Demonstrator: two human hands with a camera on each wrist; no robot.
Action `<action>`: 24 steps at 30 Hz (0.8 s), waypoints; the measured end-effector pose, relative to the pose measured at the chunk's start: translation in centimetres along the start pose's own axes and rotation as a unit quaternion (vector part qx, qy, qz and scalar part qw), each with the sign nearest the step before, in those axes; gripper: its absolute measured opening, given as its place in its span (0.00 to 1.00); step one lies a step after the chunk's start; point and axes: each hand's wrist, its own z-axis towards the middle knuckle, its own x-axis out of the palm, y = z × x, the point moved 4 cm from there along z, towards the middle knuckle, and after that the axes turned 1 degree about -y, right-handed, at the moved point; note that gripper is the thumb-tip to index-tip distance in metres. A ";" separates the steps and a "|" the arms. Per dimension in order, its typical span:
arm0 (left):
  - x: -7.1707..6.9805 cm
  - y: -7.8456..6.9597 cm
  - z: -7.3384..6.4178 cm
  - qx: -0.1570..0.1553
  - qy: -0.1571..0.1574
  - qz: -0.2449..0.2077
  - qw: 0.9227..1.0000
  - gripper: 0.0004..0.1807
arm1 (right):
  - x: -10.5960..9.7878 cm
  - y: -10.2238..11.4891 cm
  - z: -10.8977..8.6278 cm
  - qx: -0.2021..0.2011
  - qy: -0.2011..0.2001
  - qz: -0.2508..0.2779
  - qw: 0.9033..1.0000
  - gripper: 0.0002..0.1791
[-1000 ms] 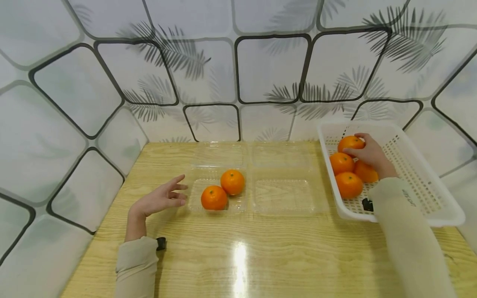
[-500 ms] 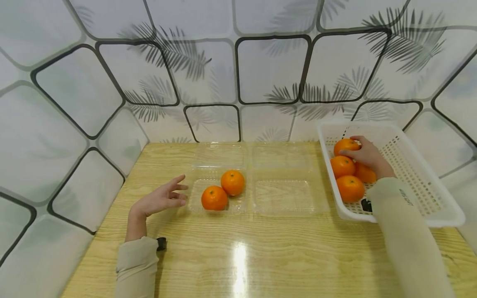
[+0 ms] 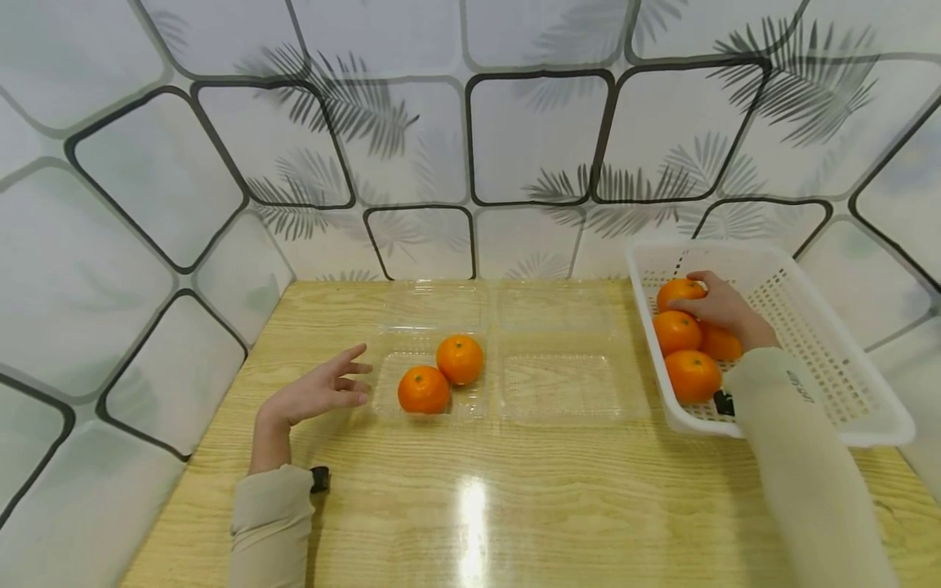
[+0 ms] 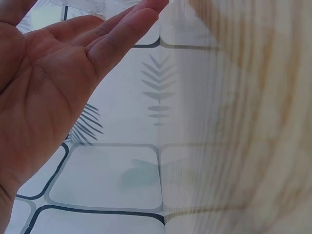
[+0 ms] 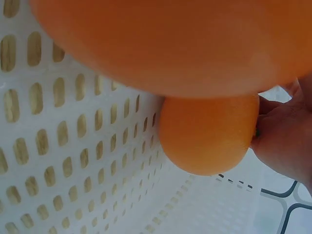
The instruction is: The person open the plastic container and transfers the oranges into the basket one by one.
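In the head view my right hand (image 3: 724, 310) reaches into the white basket (image 3: 875, 408), thumb and fingers round an orange (image 3: 678, 292) at its far left. Two oranges (image 3: 693, 376) line up in front of that one, and another orange (image 3: 719, 341) is partly covered by the hand. The right wrist view shows the gripped orange (image 5: 209, 139) beyond a nearer one, with part of the hand (image 5: 287, 131) at its side. My left hand (image 3: 316, 396) hovers with loose, spread fingers left of a clear plastic box (image 3: 382, 400). Two oranges (image 3: 441, 376) sit in that box.
A second clear plastic box (image 3: 559, 388), its lid folded back, lies between the first box and the basket. Behind the wooden table (image 3: 412, 506) rises a patterned wall covering (image 3: 540, 139). A small black object (image 3: 724, 403) shows at the right wrist.
My right hand and the orange in it have shifted slightly left and nearer. The oranges in front of it have slid a little toward me. The left hand stays in place.
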 end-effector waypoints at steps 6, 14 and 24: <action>0.0 -0.1 0.0 -0.002 0.000 -0.001 1.000 0.48 | -0.2 0.2 0.0 -0.021 -0.005 -0.013 1.000 0.49; 0.1 -0.2 0.0 0.003 0.000 -0.003 1.000 0.47 | -0.9 1.5 -0.4 -0.039 -0.036 -0.005 0.999 0.47; 0.1 0.1 0.0 0.003 -0.002 -0.006 1.000 0.48 | -2.0 3.4 -0.6 -0.049 -0.065 0.016 0.997 0.47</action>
